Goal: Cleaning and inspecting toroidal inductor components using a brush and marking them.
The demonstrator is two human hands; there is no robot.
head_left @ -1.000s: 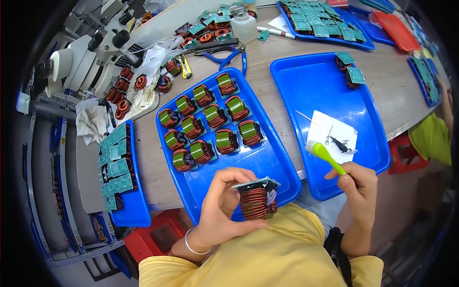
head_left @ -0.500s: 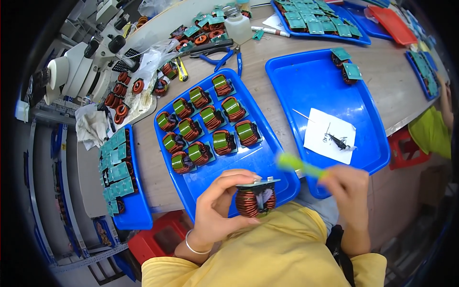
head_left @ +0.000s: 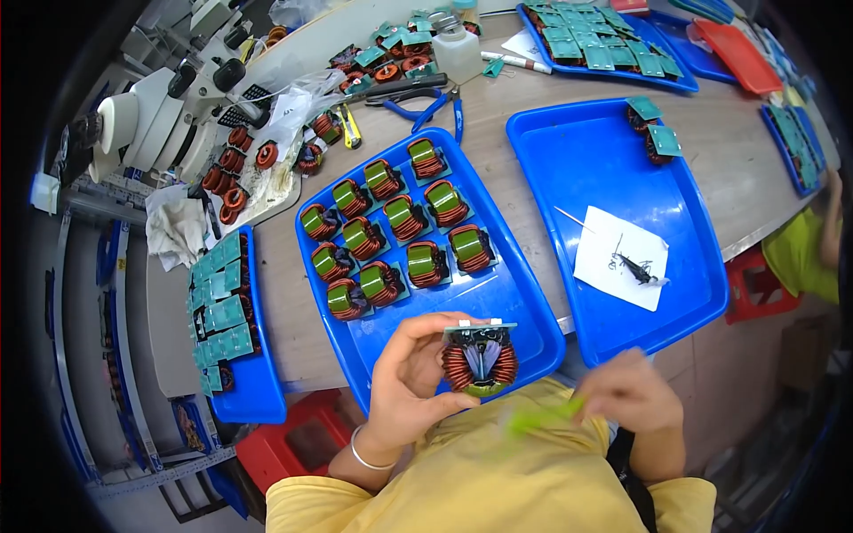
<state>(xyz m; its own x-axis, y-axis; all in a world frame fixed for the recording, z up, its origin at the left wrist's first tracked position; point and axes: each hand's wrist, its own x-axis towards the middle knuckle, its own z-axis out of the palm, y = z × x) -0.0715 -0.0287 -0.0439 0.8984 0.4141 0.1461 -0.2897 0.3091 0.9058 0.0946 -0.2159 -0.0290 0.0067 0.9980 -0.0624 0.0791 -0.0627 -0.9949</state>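
Note:
My left hand (head_left: 404, 377) grips a toroidal coil (head_left: 458, 367) wound with copper wire, fingers on its green circuit board and thumb below. Pale strips and dark material show in the coil's middle. In my right hand (head_left: 635, 393) is a lime-green tool (head_left: 542, 419), blurred by motion, its working end just below and right of the coil; I cannot make out its exact kind. Beyond the coil lies a blue tray (head_left: 360, 342) with several similar coils in rows, green tape on top.
A second blue tray (head_left: 582, 169) at the right holds two board-mounted coils, white paper with dark scraps, and a thin stick. Blue-handled pliers (head_left: 430, 110), a yellow cutter (head_left: 350, 129) and a clear bottle (head_left: 457, 51) stand farther back. Another person's sleeve (head_left: 804, 249) shows at right.
The coil has been turned, so its open middle and pale strips face me more. My right hand has swung the green tool down, from above the tray's edge to beside the coil.

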